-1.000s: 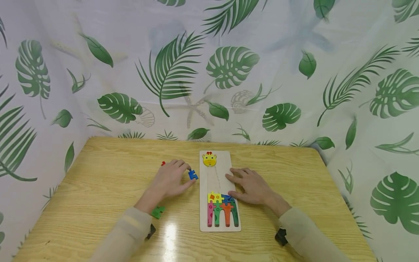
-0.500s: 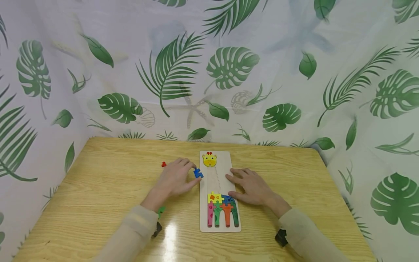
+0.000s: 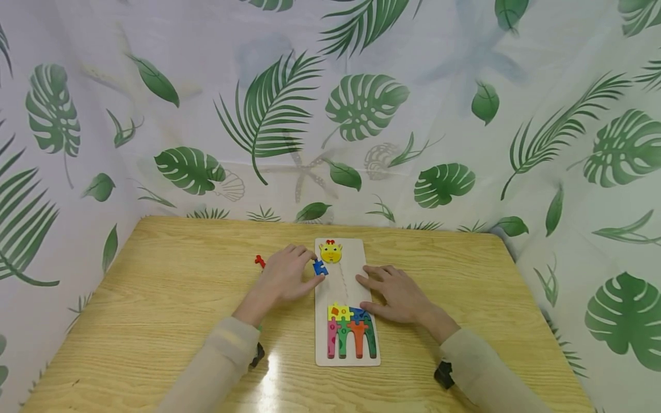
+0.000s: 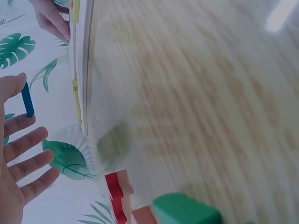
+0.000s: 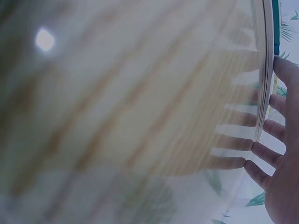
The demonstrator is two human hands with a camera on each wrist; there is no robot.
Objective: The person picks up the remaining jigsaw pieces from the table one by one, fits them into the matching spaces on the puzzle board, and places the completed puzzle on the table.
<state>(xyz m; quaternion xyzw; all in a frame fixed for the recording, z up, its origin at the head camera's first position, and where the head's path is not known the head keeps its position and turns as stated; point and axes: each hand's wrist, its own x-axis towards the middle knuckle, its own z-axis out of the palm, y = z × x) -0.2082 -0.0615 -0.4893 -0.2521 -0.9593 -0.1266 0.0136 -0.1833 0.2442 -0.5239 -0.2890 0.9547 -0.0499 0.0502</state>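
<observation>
My left hand (image 3: pixel 284 275) pinches a blue puzzle piece (image 3: pixel 320 268) between thumb and index finger. The piece hovers at the left edge of a pale wooden puzzle board (image 3: pixel 353 255), just below a yellow giraffe head (image 3: pixel 330 252). In the left wrist view the blue piece (image 4: pixel 28 100) appears edge-on, and the other fingers are spread. Lower on the board lie a yellow piece (image 3: pixel 338 312), another blue piece (image 3: pixel 358 314) and several leg pieces, pink, green, orange and dark green. My right hand (image 3: pixel 400 295) rests against the board's right edge, fingers extended.
A red piece (image 3: pixel 260 261) lies on the wooden table (image 3: pixel 181 287) beyond my left hand. A green piece (image 4: pixel 187 207) shows near it in the left wrist view, mostly behind my left wrist in the head view. Leaf-patterned cloth (image 3: pixel 289 189) hangs behind the table.
My left hand has carried the blue piece rightward and slightly away from me, from beside the board to over its left edge. The right hand and board have stayed put.
</observation>
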